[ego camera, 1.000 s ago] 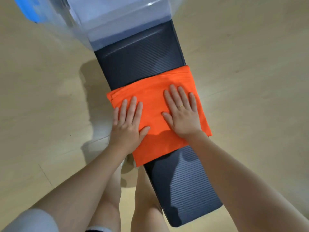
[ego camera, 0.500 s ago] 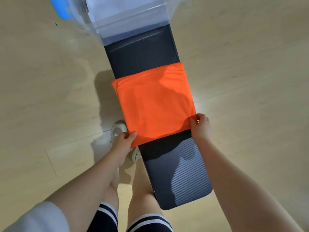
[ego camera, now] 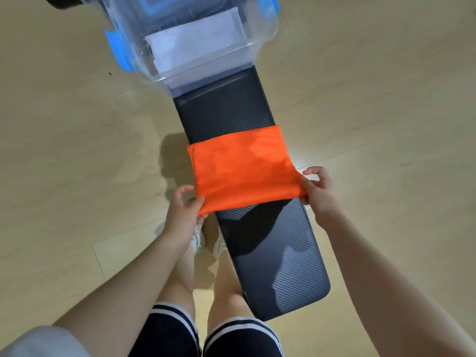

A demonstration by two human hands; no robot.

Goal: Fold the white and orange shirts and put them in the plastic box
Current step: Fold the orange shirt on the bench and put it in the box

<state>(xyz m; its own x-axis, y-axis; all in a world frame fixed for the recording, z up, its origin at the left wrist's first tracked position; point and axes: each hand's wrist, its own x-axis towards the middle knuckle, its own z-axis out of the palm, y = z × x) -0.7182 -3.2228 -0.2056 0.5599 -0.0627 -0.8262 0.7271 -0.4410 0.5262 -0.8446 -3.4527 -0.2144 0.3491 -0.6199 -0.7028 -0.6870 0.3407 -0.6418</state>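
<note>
The fingers [ego camera: 199,205] of the left hand [ego camera: 181,215] pinch the near left corner of the folded orange shirt [ego camera: 240,166], and the right hand [ego camera: 319,190] pinches the near right corner, so the near edge is raised off the dark ribbed counter [ego camera: 278,256] while the far edge rests on it. Farther along the counter stands the clear plastic box [ego camera: 260,45] with blue latches, a folded white shirt [ego camera: 195,42] lying inside. A pale wooden floor [ego camera: 77,150] lies all around.
</note>
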